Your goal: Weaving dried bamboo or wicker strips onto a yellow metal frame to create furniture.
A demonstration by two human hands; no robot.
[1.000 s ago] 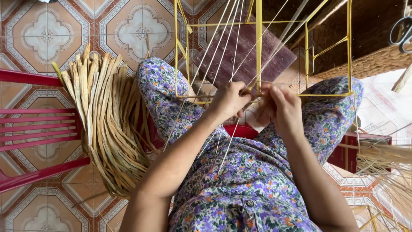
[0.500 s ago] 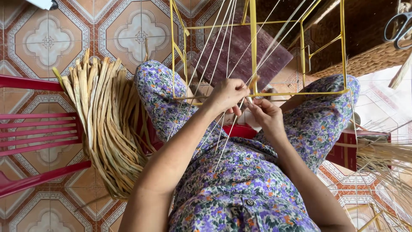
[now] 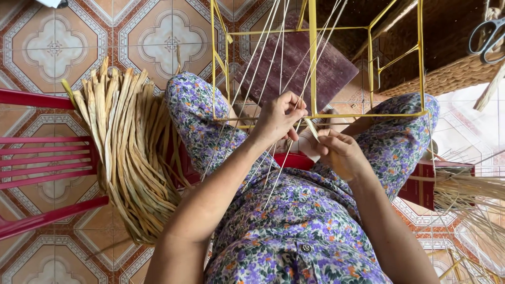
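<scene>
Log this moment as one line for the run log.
left hand: pinching strands at yellow frame | right hand: holding strip | fibre bundle: on floor

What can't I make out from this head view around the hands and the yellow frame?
- Head view: top of the yellow wire frame is cut off by the upper edge.
- Fingertips of the left hand curl out of sight around the pale strands.
- What the right hand pinches is mostly covered by its fingers.
- Scissors are cut by the right edge.
</scene>
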